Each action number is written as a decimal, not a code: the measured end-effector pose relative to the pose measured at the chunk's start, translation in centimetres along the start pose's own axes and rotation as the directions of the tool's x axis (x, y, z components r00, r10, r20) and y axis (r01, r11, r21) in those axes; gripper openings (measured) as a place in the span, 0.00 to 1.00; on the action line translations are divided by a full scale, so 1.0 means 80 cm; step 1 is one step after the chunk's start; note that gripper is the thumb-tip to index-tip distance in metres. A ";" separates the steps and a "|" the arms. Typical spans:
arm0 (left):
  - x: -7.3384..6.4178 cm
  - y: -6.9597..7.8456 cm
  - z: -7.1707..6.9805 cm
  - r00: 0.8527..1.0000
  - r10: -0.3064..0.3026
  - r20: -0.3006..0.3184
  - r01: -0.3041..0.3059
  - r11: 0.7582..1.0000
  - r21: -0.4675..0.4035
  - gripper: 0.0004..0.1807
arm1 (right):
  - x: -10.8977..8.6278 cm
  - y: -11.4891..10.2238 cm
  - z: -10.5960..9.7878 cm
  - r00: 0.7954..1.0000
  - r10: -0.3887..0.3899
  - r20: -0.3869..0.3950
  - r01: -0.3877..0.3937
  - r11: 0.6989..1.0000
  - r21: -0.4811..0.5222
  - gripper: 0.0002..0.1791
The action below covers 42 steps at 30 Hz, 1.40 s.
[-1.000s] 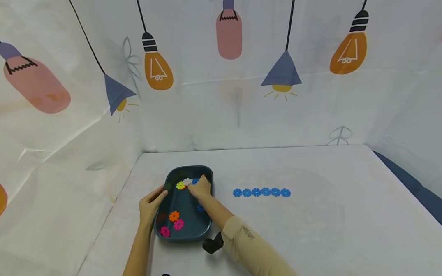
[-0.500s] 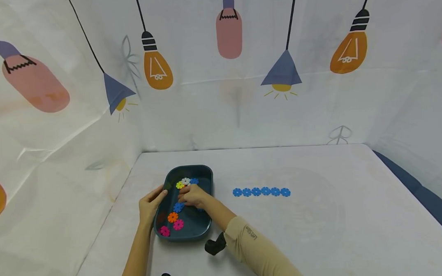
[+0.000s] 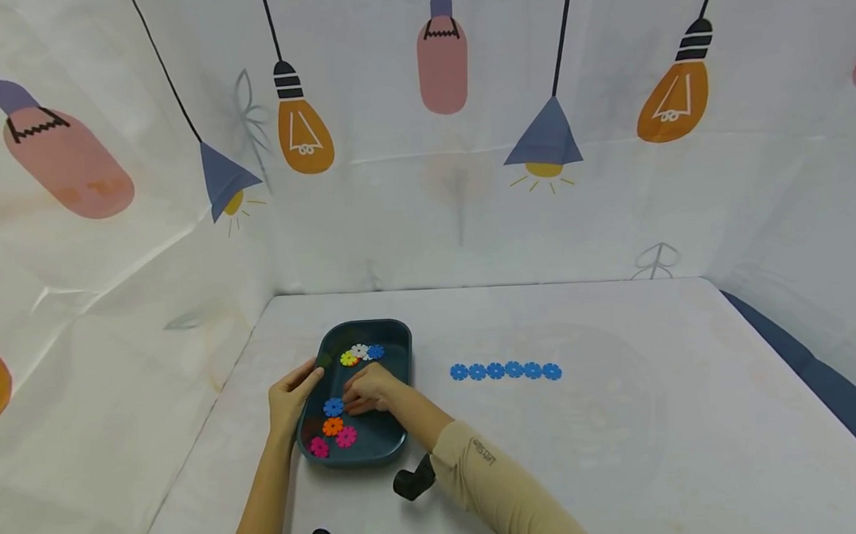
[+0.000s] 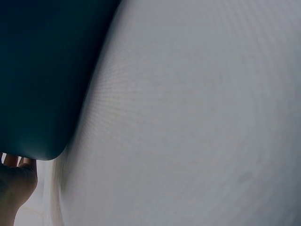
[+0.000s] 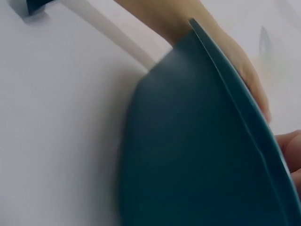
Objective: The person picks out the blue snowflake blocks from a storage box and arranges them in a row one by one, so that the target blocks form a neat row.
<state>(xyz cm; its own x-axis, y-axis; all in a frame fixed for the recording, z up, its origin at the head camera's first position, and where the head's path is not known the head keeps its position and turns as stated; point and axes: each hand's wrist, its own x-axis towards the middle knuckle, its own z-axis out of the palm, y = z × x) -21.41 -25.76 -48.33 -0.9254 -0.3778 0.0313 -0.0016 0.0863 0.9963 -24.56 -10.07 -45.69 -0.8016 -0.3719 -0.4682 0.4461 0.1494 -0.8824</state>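
Observation:
A dark teal tray [image 3: 389, 452] stands on the white table at left of centre in the head view. My left hand [image 3: 290, 396] grips its left rim, thumb over the edge; the left wrist view shows the fingers against the tray's outer wall. Inside the tray is my right hand [image 3: 370, 387], its loosely bent fingertips beside a blue flower-shaped plastic piece [image 3: 334, 407]. Just below that piece lie an orange flower piece [image 3: 333, 427] and two pink flower pieces [image 3: 346, 436]. A yellow flower piece [image 3: 349, 358], a white one [image 3: 360, 350] and another blue one [image 3: 376, 351] cluster at the far end.
Right of the tray, several blue flower pieces [image 3: 505, 371] form a straight row on the white table [image 3: 621, 418]. A black wrist mount [image 3: 414, 479] hangs under the right forearm, near the tray's front right corner. A lamp-patterned cloth [image 3: 397, 220] rises behind the table.
My right hand has come from the tray's far right corner toward its middle. A blue flower piece has shifted left and nearer, and the orange one moved slightly. My left hand has stayed put.

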 end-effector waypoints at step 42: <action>0.002 -0.002 0.000 1.000 0.024 0.003 -0.024 1.000 0.015 0.24 | -0.023 0.003 -0.006 0.975 -0.219 0.046 0.219 0.976 0.003 0.08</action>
<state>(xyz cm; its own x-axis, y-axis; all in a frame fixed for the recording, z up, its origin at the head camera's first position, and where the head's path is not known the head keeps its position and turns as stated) -21.52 -25.86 -48.52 -0.9261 -0.3732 0.0549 0.0149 0.1094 0.9939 -23.19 -8.96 -45.05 -0.8606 -0.4372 -0.2613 0.2611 0.0618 -0.9633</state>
